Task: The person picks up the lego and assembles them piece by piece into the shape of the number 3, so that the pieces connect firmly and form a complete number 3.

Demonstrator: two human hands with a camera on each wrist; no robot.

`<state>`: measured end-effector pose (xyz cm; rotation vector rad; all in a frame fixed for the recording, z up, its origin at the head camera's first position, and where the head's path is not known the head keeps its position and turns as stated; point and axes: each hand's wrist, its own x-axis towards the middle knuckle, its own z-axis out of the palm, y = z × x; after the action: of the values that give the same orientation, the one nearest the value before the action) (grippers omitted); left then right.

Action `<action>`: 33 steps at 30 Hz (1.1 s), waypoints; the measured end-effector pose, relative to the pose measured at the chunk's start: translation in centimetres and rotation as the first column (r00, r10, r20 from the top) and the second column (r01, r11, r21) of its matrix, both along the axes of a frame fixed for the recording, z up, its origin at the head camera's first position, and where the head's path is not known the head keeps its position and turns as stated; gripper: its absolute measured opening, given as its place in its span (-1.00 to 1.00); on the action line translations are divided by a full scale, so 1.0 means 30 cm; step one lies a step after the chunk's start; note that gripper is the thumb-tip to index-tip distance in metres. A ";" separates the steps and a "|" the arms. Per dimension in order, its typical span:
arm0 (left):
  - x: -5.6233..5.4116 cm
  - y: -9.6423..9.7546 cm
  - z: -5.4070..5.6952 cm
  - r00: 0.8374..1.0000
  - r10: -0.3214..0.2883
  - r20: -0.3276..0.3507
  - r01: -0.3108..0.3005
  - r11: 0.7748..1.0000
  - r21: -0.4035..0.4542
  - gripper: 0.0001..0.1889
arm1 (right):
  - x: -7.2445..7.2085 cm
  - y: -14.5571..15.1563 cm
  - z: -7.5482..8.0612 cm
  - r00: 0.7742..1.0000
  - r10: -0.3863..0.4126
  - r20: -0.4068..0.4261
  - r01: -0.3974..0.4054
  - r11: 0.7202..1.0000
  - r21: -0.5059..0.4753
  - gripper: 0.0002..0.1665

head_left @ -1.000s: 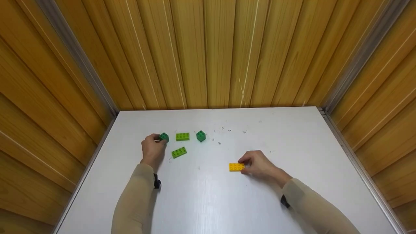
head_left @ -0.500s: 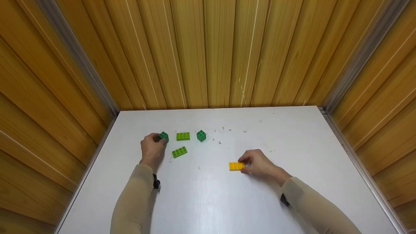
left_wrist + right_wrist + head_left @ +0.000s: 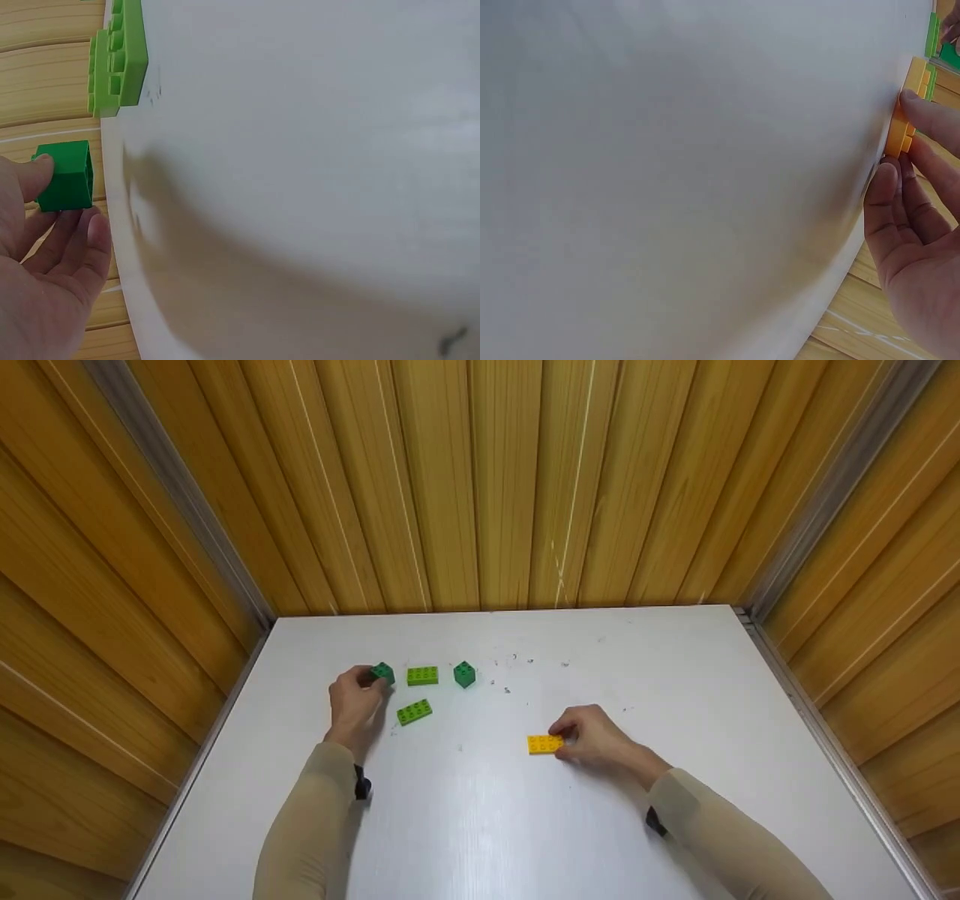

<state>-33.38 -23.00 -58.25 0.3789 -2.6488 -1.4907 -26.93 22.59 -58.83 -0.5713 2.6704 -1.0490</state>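
Observation:
At the table's left side, my left hand (image 3: 352, 701) pinches a dark green toy brick (image 3: 385, 672) between thumb and fingers. In the left wrist view that green brick (image 3: 64, 180) shows its hollow underside edge, and it seems raised slightly off the table. Right of it lies a light green brick (image 3: 422, 676) with studs up; a second light green brick (image 3: 414, 712) lies nearer, at an angle. My right hand (image 3: 598, 739) grips the right end of a yellow brick (image 3: 542, 745), studs up. The thumb presses the yellow brick (image 3: 905, 112) in the right wrist view.
Another dark green brick (image 3: 464, 674) stands with a corner forward, right of the light green ones. The white table (image 3: 480, 825) carries small dark marks towards the back. Wood-patterned walls (image 3: 480, 487) close in the back and both sides.
My left hand has shifted slightly right with the dark green brick, which has turned a little. The right hand and the yellow brick stay in place.

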 end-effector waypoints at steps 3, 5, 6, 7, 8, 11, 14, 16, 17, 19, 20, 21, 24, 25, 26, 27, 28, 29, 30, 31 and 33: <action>0.005 0.006 0.005 1.000 -0.012 -0.015 0.012 1.000 -0.001 -0.53 | 0.000 0.001 0.001 1.000 0.000 -0.003 0.000 1.000 -0.004 -0.61; 0.007 0.013 0.010 1.000 -0.015 -0.020 0.015 1.000 0.001 -0.53 | 0.000 0.001 0.002 1.000 -0.002 -0.001 0.002 1.000 -0.002 -0.60; 0.008 0.015 0.013 1.000 -0.017 -0.021 0.017 1.000 0.002 -0.53 | 0.000 0.001 0.003 1.000 -0.005 0.002 0.005 1.000 -0.001 -0.60; 0.009 0.019 0.017 1.000 -0.017 -0.022 0.017 1.000 0.001 -0.53 | -0.001 0.000 0.003 1.000 -0.006 0.004 0.006 1.000 0.001 -0.60; 0.009 0.021 0.020 1.000 -0.017 -0.019 0.017 1.000 -0.001 -0.53 | -0.002 0.000 0.003 1.000 -0.008 0.004 0.008 1.000 0.004 -0.60; 0.008 0.029 0.028 0.999 -0.026 -0.019 0.026 1.000 -0.011 -0.54 | -0.003 -0.001 0.003 1.000 -0.011 0.006 0.011 1.000 0.008 -0.60; 0.008 0.036 0.035 0.998 -0.039 -0.039 0.038 0.999 -0.023 -0.55 | -0.004 0.000 0.003 1.000 -0.009 0.001 0.009 1.000 0.009 -0.61; 0.009 0.042 0.040 0.997 -0.048 -0.053 0.047 0.999 -0.026 -0.56 | -0.003 0.000 0.003 1.000 -0.007 -0.004 0.007 1.000 0.007 -0.61; 0.011 0.045 0.043 0.997 -0.051 -0.053 0.050 0.998 -0.023 -0.55 | -0.003 -0.001 0.004 1.000 -0.007 -0.005 0.007 1.000 0.007 -0.61; 0.012 0.053 0.049 0.997 -0.053 -0.049 0.052 0.999 -0.014 -0.54 | -0.003 -0.002 0.003 1.000 -0.006 -0.009 0.006 1.000 0.010 -0.61; 0.011 0.056 0.051 0.998 -0.053 -0.044 0.053 0.999 -0.010 -0.53 | -0.003 -0.003 0.004 1.000 -0.007 -0.007 0.007 1.000 0.012 -0.61; 0.012 0.060 0.053 0.998 -0.053 -0.036 0.053 0.999 -0.004 -0.53 | -0.003 -0.004 0.004 1.000 -0.009 -0.005 0.009 1.000 0.015 -0.61; 0.012 0.068 0.055 0.998 -0.051 -0.030 0.051 0.999 -0.003 -0.53 | -0.002 -0.007 0.008 1.000 -0.016 0.000 0.016 1.000 0.023 -0.62; 0.013 0.070 0.056 0.998 -0.050 -0.030 0.050 0.999 -0.006 -0.53 | -0.002 -0.008 0.009 1.000 -0.019 0.003 0.019 1.000 0.024 -0.62; 0.013 0.072 0.057 0.998 -0.053 -0.040 0.052 0.999 -0.014 -0.53 | -0.002 -0.009 0.011 1.000 -0.021 0.006 0.021 1.000 0.022 -0.62; 0.014 0.074 0.057 0.997 -0.053 -0.048 0.053 0.998 -0.020 -0.54 | -0.001 -0.009 0.013 1.000 -0.024 0.009 0.024 1.000 0.020 -0.62; 0.014 0.076 0.057 0.997 -0.055 -0.059 0.054 0.998 -0.029 -0.54 | 0.000 -0.009 0.014 1.000 -0.025 0.014 0.025 1.000 0.017 -0.62; 0.015 0.078 0.056 0.996 -0.057 -0.068 0.055 0.998 -0.036 -0.55 | 0.000 -0.010 0.015 1.000 -0.026 0.017 0.026 1.000 0.016 -0.62; 0.016 0.079 0.056 0.995 -0.059 -0.076 0.056 0.998 -0.042 -0.55 | 0.000 -0.010 0.015 0.999 -0.027 0.021 0.027 1.000 0.013 -0.62; 0.017 0.081 0.056 0.994 -0.063 -0.084 0.059 0.997 -0.049 -0.56 | 0.001 -0.010 0.015 0.999 -0.025 0.024 0.025 1.000 0.010 -0.62; 0.019 0.084 0.056 0.993 -0.065 -0.094 0.060 0.997 -0.054 -0.58 | 0.001 -0.010 0.014 0.999 -0.025 0.028 0.025 1.000 0.011 -0.61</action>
<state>-32.80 -20.49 -56.57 0.2166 -2.6404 -1.4171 -26.91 22.29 -58.41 -0.5181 2.6641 -1.0407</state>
